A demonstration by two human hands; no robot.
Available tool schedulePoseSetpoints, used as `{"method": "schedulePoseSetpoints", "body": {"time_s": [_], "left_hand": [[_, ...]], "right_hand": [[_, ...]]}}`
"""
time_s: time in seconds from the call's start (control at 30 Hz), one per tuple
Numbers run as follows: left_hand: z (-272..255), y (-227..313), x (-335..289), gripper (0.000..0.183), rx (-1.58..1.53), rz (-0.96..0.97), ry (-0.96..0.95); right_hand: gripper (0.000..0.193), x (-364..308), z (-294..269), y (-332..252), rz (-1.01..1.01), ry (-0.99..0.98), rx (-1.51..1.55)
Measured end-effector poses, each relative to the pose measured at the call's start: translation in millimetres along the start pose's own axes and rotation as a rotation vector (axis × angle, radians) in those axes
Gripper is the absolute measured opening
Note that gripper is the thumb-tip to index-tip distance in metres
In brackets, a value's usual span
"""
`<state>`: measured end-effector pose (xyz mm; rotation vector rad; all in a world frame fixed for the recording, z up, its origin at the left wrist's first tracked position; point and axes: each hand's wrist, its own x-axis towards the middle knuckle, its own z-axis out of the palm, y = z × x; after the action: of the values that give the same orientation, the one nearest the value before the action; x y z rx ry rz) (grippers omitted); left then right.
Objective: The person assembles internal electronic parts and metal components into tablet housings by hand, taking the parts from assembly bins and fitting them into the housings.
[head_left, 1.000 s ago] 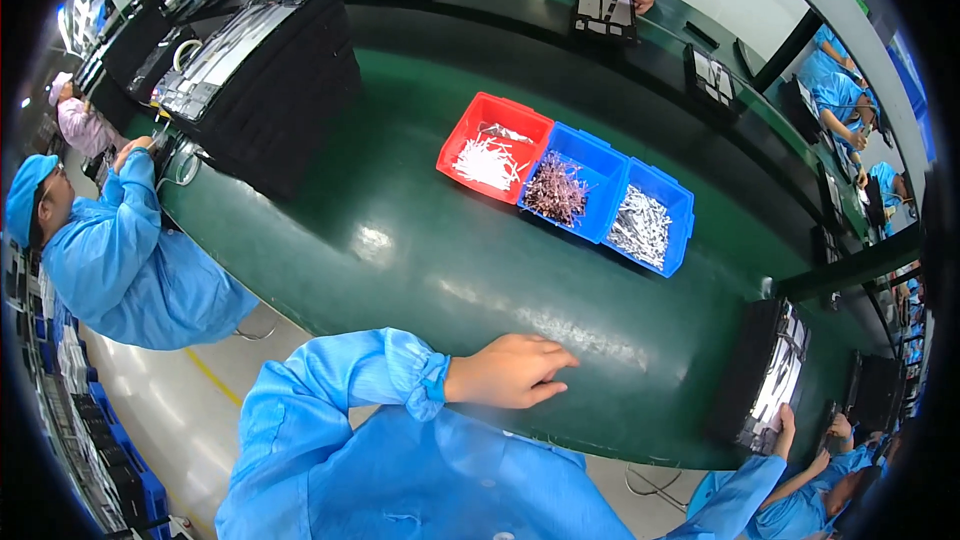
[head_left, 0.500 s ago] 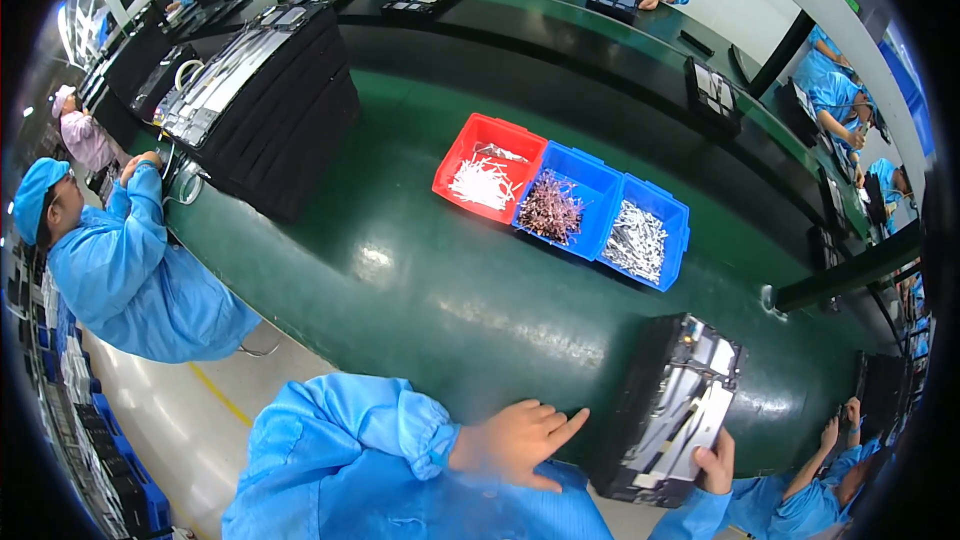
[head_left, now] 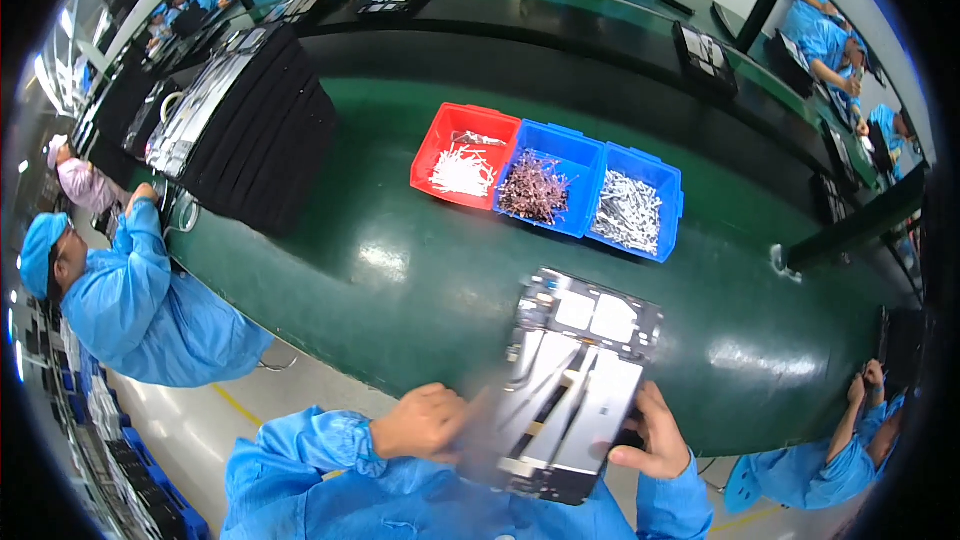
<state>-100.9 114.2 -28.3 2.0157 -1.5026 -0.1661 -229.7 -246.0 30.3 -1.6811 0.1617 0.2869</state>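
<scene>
My right hand [head_left: 655, 435] grips the lower right side of an opened tablet [head_left: 575, 390], its thumb over the face and its fingers at the edge. Silver panels, dark ribbon strips and white shields show on the tablet, which is tilted above the near side of the bench. At its lower left edge is my left hand [head_left: 425, 420], with the fingers curled closed. A blurred patch covers those fingertips, so what they hold, if anything, is hidden. Beyond the tablet stand a red bin [head_left: 425, 165] with white strips and two blue bins [head_left: 575, 135] with pinkish-brown pieces and silver-white pieces.
A tall stack of black trays [head_left: 265, 130] stands on the green bench [head_left: 370, 310] at the left. Co-workers in blue sit at left [head_left: 140, 310] and right [head_left: 830, 470]. A raised shelf [head_left: 480, 50] crosses the far side, and a dark post [head_left: 855, 220] slants at right.
The tablet has moved left to in front of me, its face now turned more toward view. My left hand has shifted left, its pointing fingers now curled. The whole view has shifted slightly.
</scene>
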Motion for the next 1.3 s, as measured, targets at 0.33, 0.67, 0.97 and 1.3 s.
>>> {"method": "schedulePoseSetpoints", "body": {"time_s": [0.33, 0.67, 0.97, 1.3], "left_hand": [[-30, -49, -136, 0.029, 0.503, -0.153, 0.295], [-22, -22, -153, 0.044, 0.264, -0.960, 0.989], [-2, -14, -132, 0.064, 0.135, -1.084, 1.070], [22, -2, -94, 0.111, 0.105, -1.069, 0.999]], "right_hand": [[0.107, 105, 62, 7, -0.327, -0.402, -0.103], [0.109, 219, 144, -30, -0.241, -0.655, -0.090], [0.100, 255, 171, -24, -0.182, -0.597, 0.173], [0.082, 252, 153, -22, -0.137, -0.572, 0.242]]}}
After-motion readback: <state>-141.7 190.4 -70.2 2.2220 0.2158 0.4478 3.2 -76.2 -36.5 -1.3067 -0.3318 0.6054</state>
